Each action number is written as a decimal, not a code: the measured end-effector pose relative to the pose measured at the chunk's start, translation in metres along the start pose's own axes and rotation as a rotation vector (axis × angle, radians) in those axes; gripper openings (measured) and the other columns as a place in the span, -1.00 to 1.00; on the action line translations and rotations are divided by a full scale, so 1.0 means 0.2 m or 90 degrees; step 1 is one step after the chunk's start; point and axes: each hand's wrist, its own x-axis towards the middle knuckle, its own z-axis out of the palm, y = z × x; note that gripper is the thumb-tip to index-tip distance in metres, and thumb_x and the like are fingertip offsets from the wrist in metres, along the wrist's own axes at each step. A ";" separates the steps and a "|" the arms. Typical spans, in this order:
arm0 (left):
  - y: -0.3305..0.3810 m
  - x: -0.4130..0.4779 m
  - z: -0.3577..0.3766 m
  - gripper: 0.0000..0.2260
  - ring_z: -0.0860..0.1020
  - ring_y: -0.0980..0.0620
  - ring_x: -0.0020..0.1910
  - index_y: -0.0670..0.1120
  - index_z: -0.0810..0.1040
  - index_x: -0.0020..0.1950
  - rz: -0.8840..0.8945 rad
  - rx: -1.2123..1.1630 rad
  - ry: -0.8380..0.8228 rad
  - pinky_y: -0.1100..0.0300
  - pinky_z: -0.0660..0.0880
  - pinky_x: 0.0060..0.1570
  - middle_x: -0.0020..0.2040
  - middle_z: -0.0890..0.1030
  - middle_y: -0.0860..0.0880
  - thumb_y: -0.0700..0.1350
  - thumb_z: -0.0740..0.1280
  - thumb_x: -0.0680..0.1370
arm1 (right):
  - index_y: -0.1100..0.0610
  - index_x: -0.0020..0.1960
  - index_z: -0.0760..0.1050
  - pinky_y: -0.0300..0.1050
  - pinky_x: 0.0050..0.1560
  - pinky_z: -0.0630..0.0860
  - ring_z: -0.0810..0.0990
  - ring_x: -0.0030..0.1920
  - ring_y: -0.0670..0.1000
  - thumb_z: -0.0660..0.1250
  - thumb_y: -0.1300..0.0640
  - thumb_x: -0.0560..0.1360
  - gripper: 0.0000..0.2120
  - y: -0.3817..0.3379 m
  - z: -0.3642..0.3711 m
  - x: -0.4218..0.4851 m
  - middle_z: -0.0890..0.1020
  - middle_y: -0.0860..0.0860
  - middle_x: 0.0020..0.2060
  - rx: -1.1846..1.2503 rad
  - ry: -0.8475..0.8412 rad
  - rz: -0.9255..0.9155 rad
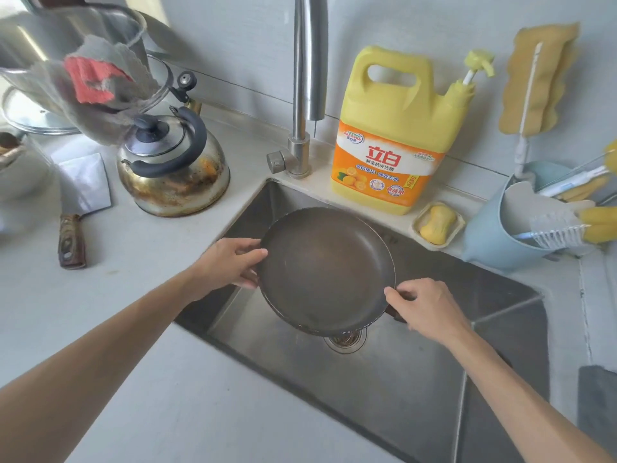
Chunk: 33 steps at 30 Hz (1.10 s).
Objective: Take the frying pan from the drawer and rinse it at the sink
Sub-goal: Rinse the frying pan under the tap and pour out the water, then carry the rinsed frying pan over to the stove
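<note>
Nearby, detergent jug (397,128) — label "立白" — behind both-hands-held frying pan (325,269).

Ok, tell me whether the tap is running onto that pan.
Off, as far as shows: no stream falls from the faucet spout, and the frying pan, held over the sink, looks dry.

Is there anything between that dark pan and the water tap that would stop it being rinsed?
Nothing visible does. The dark round frying pan is held over the steel sink by the left hand at its rim and the right hand by the handle. The tall steel tap rises behind it with only open air between.
</note>
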 end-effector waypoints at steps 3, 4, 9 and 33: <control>0.10 -0.10 -0.04 -0.60 0.84 -0.19 -0.03 0.06 0.57 0.60 -0.030 -0.004 -0.008 -0.07 0.78 0.11 0.07 0.84 -0.16 -0.05 0.38 0.74 | 0.22 -0.31 0.28 -0.03 -0.29 0.45 0.65 -0.29 0.27 0.31 -0.12 0.58 -0.51 -0.06 -0.13 -0.05 0.35 0.15 -0.46 -0.007 -0.025 0.001; 0.15 -0.15 -0.06 -0.60 0.84 -0.19 -0.05 0.06 0.56 0.60 -0.034 -0.008 -0.007 -0.04 0.79 0.07 0.03 0.84 -0.17 -0.06 0.38 0.74 | 0.23 -0.31 0.28 -0.02 -0.28 0.49 0.65 -0.30 0.28 0.31 -0.13 0.57 -0.50 -0.09 -0.18 -0.08 0.35 0.13 -0.47 -0.011 -0.030 0.001; 0.37 -0.45 -0.08 -0.65 0.83 -0.12 -0.09 0.06 0.51 0.50 -0.011 -0.052 0.027 -0.03 0.79 0.03 -0.05 0.85 -0.07 -0.11 0.42 0.72 | 0.16 -0.42 0.33 -0.02 -0.20 0.62 0.66 -0.37 0.20 0.31 -0.12 0.55 -0.50 -0.26 -0.55 -0.29 0.41 0.05 -0.56 -0.041 -0.027 -0.011; 1.48 -1.44 0.68 -0.58 0.79 -0.39 0.11 -0.01 0.60 0.54 0.276 0.034 -0.393 -0.36 0.71 0.17 0.22 0.80 -0.25 -0.24 0.44 0.68 | 0.18 -0.41 0.42 0.06 -0.35 0.69 0.65 -0.56 -0.04 0.35 -0.15 0.59 -0.46 -0.19 -1.39 -2.55 0.58 0.10 -0.53 0.039 0.263 0.311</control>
